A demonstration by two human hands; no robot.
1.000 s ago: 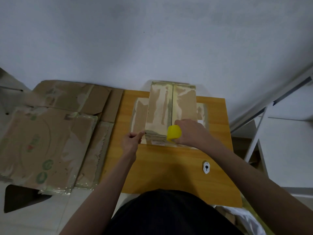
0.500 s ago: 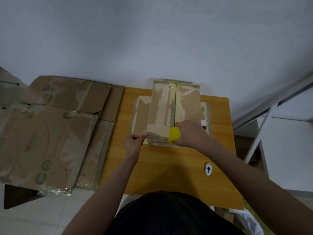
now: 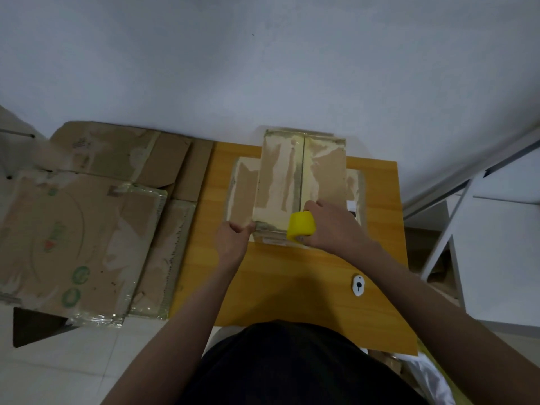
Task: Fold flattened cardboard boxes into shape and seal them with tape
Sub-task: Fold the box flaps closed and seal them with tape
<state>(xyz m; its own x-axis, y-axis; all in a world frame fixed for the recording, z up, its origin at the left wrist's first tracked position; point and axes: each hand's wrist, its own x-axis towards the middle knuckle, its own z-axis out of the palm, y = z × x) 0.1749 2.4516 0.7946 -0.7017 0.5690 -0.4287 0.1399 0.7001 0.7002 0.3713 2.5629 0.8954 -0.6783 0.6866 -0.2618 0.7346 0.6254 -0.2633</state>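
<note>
Nearest on the wooden table [image 3: 292, 287], a small white tag [image 3: 358, 285] lies toward the table's right near edge. Farther in, the left hand [image 3: 233, 241] pinches the near left corner of the cardboard box [image 3: 301, 176], which stands at the table's far middle. The right hand [image 3: 330, 226] grasps a yellow tape roll [image 3: 301, 226] against the box's near edge. Left of the table, flattened cardboard sheets [image 3: 76, 229] lie stacked.

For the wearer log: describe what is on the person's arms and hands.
Both forearms are bare as far as the view shows: no sleeves, gloves, watch or rings can be seen on the left hand or the right hand. The only clothing in view is a dark garment over the body at the bottom edge.
</note>
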